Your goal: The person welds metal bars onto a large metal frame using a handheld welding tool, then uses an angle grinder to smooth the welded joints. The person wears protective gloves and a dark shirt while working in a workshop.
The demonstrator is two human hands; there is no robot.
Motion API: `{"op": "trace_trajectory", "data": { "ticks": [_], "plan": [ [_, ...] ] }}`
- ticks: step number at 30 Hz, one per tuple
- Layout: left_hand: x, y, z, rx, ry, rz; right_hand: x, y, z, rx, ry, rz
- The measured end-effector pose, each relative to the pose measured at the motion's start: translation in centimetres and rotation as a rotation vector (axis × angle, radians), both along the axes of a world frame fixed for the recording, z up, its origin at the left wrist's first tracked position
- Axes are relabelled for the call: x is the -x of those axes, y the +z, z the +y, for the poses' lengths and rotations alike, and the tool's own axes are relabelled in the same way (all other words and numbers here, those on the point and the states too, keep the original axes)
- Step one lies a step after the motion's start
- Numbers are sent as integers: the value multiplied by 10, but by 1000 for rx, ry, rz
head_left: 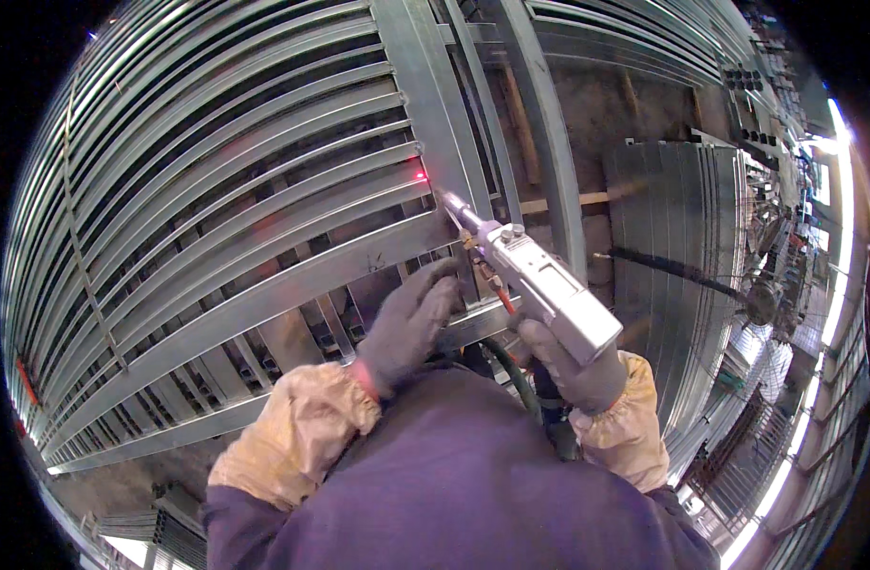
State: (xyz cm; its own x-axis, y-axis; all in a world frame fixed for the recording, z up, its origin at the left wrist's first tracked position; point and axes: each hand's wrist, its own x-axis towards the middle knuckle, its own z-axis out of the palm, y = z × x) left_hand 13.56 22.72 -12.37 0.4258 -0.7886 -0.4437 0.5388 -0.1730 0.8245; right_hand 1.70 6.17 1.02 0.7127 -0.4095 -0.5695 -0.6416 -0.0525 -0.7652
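A silver handheld laser welding gun [554, 285] is gripped in my right hand [576, 372], gloved in dark grey. Its narrow nozzle [459, 206] points up and left at a corner of a welded metal frame [335, 258]. A red light spot [421, 176] glows where a slat end meets the wide side rail [427, 95]. My left hand [408, 318], in a matching glove, is left of the gun over the frame's lower rail. Its fingers reach toward the nozzle, apart from the gun body; whether they touch the rail I cannot tell.
Long parallel metal slats [226, 142] fill the left side, with more frames stacked beneath. Dark flat panels [668, 209] lie at the right, with a black hose or rod [682, 271] across them. A dark cable [513, 375] runs below the gun close to my body.
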Motion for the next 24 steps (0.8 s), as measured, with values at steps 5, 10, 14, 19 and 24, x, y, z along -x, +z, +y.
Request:
{"op": "trace_trajectory", "data": {
  "ticks": [5,10,14,19,24],
  "plan": [
    [-18,23,-44,-40,11,676,-5,-15,5,91,46,-120],
    [-13,19,-51,77,79,597,-16,-24,-5,592,424,-260],
    [-6,-3,-50,11,11,310,-19,-27,-2,449,323,-204],
    [-11,1,-47,76,11,393,-26,-27,-8,499,383,-212],
    [4,-25,-46,80,22,267,-28,-30,-3,470,365,-199]
  ]
}}
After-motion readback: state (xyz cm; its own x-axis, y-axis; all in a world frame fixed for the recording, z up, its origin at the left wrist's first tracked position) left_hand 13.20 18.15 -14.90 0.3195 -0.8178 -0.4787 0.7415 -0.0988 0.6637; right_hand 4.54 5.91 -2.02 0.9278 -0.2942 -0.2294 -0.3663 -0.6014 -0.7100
